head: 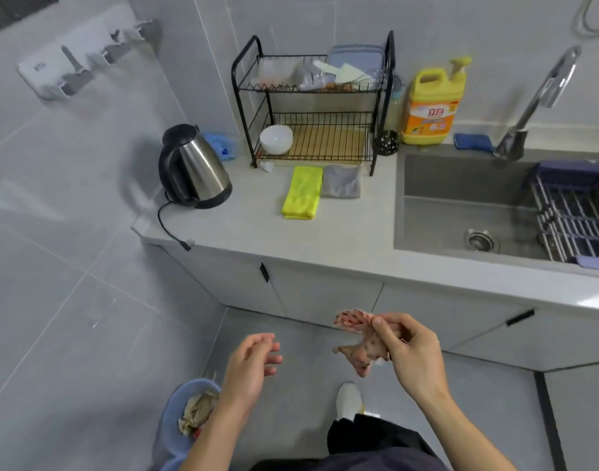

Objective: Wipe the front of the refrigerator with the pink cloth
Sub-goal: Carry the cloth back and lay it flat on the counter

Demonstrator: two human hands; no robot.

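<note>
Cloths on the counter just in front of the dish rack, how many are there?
2: a yellow cloth and, beside it on the right, a gray cloth. None looks hidden there.

Floor open in front of the cabinets. Countertop front strip bare. Kettle blocks left corner, cord trailing over edge. Dish rack fills the back; yellow cloth, grey cloth flat before it. Sink basin open at right. Blue bin on floor, low left.
</note>
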